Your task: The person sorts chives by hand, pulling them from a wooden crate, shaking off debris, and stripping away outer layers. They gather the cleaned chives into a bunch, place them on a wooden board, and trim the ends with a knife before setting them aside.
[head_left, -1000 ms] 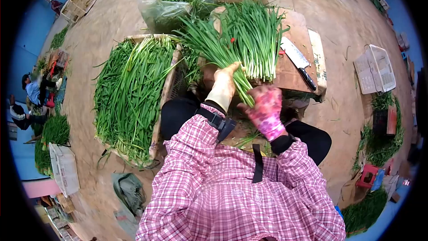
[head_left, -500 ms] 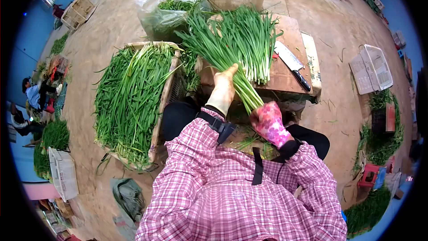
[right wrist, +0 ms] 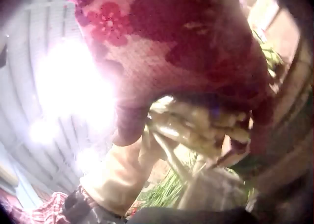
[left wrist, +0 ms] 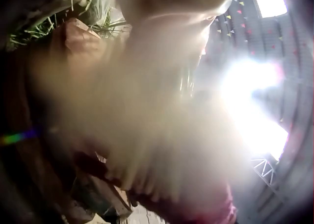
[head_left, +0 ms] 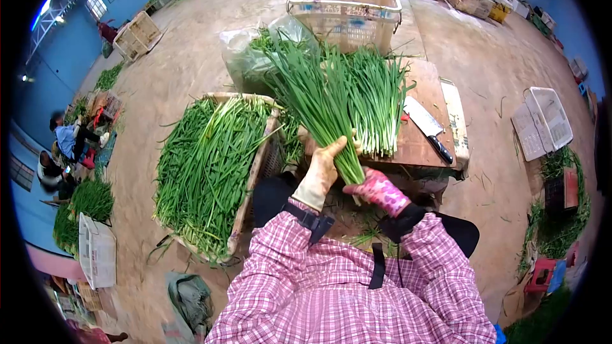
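My left hand (head_left: 325, 169), in a cream glove, grips a bundle of garlic chives (head_left: 317, 99) partway down, thumb across the stems. The leaves fan up and away over the board. At the lower end my right hand (head_left: 376, 191), in a pink flowered glove, curls round the pale stem ends (right wrist: 196, 128), which show under its fingers in the right wrist view. Beyond them a second pile of garlic chives (head_left: 379, 105) lies on the wooden board (head_left: 417, 146). The left wrist view is mostly blurred by the cream glove (left wrist: 167, 42).
A knife (head_left: 427, 127) with a black handle lies on the board's right side. At left stands a crate heaped with chives (head_left: 213, 165). Behind are a plastic bag (head_left: 239, 60) of greens and a white basket (head_left: 344, 16). Another white crate (head_left: 542, 124) sits on the floor at right.
The head view has tilted up. The bundle now stands steeper, and my right hand has come in closer to the left, staying at the stem ends.
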`<action>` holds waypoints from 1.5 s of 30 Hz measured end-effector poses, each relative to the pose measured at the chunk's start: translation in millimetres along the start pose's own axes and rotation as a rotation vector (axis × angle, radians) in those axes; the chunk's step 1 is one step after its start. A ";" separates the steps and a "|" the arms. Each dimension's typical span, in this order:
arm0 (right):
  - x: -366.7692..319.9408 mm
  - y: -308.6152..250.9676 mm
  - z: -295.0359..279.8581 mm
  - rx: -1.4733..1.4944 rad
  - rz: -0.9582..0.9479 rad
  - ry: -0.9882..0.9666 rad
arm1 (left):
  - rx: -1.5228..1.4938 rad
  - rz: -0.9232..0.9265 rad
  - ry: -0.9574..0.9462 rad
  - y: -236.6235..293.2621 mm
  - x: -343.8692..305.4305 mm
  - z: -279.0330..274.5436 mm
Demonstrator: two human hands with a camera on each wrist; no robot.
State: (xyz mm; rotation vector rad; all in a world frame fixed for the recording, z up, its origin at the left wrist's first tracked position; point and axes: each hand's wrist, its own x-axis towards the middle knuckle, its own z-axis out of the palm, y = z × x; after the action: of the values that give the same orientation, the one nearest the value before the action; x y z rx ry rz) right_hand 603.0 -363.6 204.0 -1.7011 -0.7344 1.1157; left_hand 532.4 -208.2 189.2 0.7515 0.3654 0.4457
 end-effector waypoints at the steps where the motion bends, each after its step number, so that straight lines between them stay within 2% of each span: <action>1: 0.6 8.1 5.4 0.046 0.060 -0.030 | 0.002 -0.049 -0.014 -4.4 0.9 -6.8; 2: 2.0 13.3 7.1 0.088 0.113 -0.060 | 0.005 -0.092 -0.031 -6.9 3.6 -13.1; 4: 1.8 23.5 9.2 0.134 0.006 -0.031 | -0.021 -0.047 -0.074 -9.6 4.6 -11.6; 8: 12.1 50.2 9.0 0.025 -0.110 0.135 | -0.017 -0.129 -0.056 -14.6 11.6 -5.3; 9: 10.8 46.2 5.5 0.112 0.009 0.086 | -0.020 -0.124 -0.053 -17.9 13.7 -3.5; 12: 4.2 40.9 0.4 0.072 -0.068 0.123 | -0.029 -0.121 -0.065 -25.9 19.5 -1.5; 16: 0.7 38.9 -8.0 0.160 -0.008 0.057 | 0.017 -0.116 -0.037 -29.0 20.9 6.2; 17: -6.4 32.9 -13.8 0.179 -0.035 0.015 | 0.011 -0.158 -0.052 -24.7 20.4 9.4; 18: -0.2 37.7 -13.7 0.118 -0.019 0.057 | 0.004 -0.206 -0.067 -20.9 21.1 13.6; 20: -1.0 25.7 -22.8 0.128 -0.034 0.075 | 0.035 -0.140 -0.113 -19.6 37.3 19.8; 21: 7.6 26.1 -27.0 0.084 -0.183 0.147 | 0.072 -0.038 -0.174 -4.2 41.6 42.6; 22: 17.6 26.4 -32.9 0.037 -0.330 0.212 | 0.112 -0.034 -0.207 -2.6 58.8 43.2; 23: 20.6 7.5 -46.1 0.012 -0.176 0.194 | 0.173 -0.169 -0.232 23.8 61.7 66.1; 24: 22.3 -20.0 -54.7 0.052 -0.195 0.246 | 0.196 -0.005 -0.296 31.7 78.9 82.5; 25: 43.7 -13.4 -64.6 0.104 -0.236 0.256 | 0.188 -0.053 -0.285 43.8 93.4 96.4; 26: 53.2 -27.6 -75.4 0.218 -0.154 0.253 | 0.166 -0.110 -0.430 52.5 117.6 93.5; 28: 84.4 -29.8 -92.6 0.223 -0.049 0.312 | 0.227 -0.299 -0.321 55.2 169.3 79.1; 29: 92.5 -21.2 -95.9 0.293 -0.016 0.277 | 0.346 -0.247 -0.165 50.4 171.2 71.4; 31: 111.4 0.2 -99.9 0.430 0.055 0.211 | 0.575 -0.148 0.151 61.3 142.4 89.8; 32: 119.7 13.0 -94.4 0.351 0.209 0.307 | 0.502 -0.058 0.037 39.2 163.9 50.8; 34: 121.5 29.5 -90.5 0.413 0.316 0.303 | 0.576 -0.015 0.096 22.9 169.1 17.4; 35: 122.1 33.0 -87.7 0.410 0.302 0.342 | 0.581 0.068 0.110 5.5 182.1 -11.4; 36: 121.2 34.8 -89.0 0.339 0.241 0.323 | 0.743 0.128 0.174 -2.0 181.6 -19.2; 38: 120.7 29.1 -87.5 0.286 0.305 0.321 | 1.036 0.299 0.121 -14.5 173.5 -24.4; 39: 123.9 35.5 -87.9 0.256 0.270 0.322 | 1.167 0.416 0.082 -18.9 168.1 -22.1; 40: 124.2 36.0 -86.4 0.225 0.233 0.321 | 1.136 0.573 -0.097 -21.9 165.9 -14.1; 42: 126.7 48.8 -88.6 0.176 0.175 0.290 | 1.342 0.533 -0.186 -27.7 156.7 7.5; 44: 137.6 90.5 -100.5 -1.025 -0.765 0.379 | 1.491 0.579 -0.324 -40.6 166.6 12.3; 45: 134.6 87.5 -98.9 -1.008 -0.599 0.292 | 1.536 0.592 -0.389 -44.7 168.9 13.3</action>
State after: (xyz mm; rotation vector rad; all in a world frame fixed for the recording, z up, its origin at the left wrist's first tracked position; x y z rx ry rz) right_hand 746.9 -320.6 90.1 -2.1272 -1.6352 0.0139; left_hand 692.9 -158.6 139.4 2.4404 0.0389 0.5091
